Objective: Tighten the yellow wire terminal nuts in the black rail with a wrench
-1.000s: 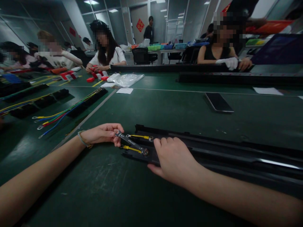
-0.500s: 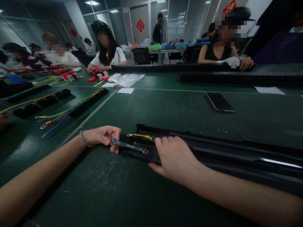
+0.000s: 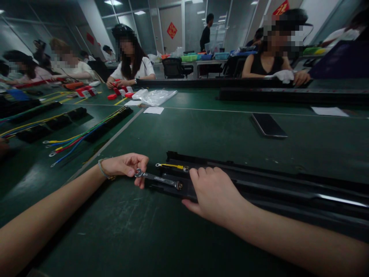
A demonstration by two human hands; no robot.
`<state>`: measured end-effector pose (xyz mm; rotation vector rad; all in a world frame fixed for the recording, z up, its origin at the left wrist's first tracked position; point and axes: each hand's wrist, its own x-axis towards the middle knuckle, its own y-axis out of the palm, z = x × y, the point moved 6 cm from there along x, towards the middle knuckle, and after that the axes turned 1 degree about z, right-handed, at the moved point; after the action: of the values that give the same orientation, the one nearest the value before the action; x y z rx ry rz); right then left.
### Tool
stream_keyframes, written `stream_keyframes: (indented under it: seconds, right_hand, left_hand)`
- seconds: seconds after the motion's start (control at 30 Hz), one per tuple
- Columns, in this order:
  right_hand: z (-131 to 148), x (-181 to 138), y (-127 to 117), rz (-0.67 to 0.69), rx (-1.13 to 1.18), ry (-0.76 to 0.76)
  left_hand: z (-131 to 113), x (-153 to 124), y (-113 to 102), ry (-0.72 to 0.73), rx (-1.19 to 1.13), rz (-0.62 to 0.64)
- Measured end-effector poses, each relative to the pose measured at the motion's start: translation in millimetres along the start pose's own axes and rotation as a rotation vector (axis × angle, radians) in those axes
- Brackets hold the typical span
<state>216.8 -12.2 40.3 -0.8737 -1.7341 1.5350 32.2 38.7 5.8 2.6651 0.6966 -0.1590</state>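
Observation:
My left hand (image 3: 130,167) pinches the open end of a combination wrench (image 3: 160,179) between thumb and fingers. The wrench's ring end sits around a fastener at the near end of a long black channel-shaped housing (image 3: 248,177). Closed over that housing, my right hand (image 3: 215,190) grips it just right of the ring end, its thumb on the near side. A short yellow wire (image 3: 171,166) with a ring terminal lies in the housing, fixed at a bolt (image 3: 186,168) beside my right fingers.
A phone (image 3: 269,125) lies beyond the housing. Wire bundles with ring terminals (image 3: 86,134) lie at left. Across the green table are a clear plastic bag (image 3: 158,98), red and white parts (image 3: 121,92) and another long black housing (image 3: 288,95). Several people sit around the table.
Both hands and the wrench look almost still, with only a slight shift of the view. In the background, a standing person has moved to the right.

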Motion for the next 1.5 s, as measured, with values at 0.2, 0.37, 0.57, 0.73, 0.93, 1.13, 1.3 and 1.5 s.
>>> stream_keyframes:
  seconds: [0.2,0.37,0.57,0.73,0.93,1.13,1.3,1.5]
  right_hand:
    - [0.1,0.5,-2.0,0.006,0.007,-0.002]
    - [-0.2,0.9,-2.6,0.011,0.013,-0.002]
    - [-0.7,0.1,-3.0,-0.006,0.013,-0.001]
    - [-0.4,0.9,-0.8,0.009,0.0,-0.006]
    - [0.0,2.0,-1.2,0.019,-0.001,-0.004]
    - [-0.3,1.9,-1.0,0.014,0.004,-0.003]
    - [0.2,1.2,-1.1,-0.005,0.0,-0.008]
    - [-0.6,0.2,-2.1,0.005,0.002,-0.002]
  left_hand:
    - [-6.5,2.9,-8.5,0.127,-0.012,-0.14]
    - [-5.9,3.4,-12.0,0.122,-0.024,-0.184]
    - [-3.5,1.3,-3.5,0.058,-0.015,-0.058]
    - [3.6,-1.0,7.5,-0.042,-0.063,0.078]
    - [9.2,-1.2,12.5,-0.079,-0.083,0.139]
    - [5.1,-1.4,8.0,-0.044,-0.055,0.092]
    - [-3.6,1.4,-2.8,0.076,-0.013,-0.068]
    - [-5.9,4.3,-15.2,0.172,-0.001,-0.212]
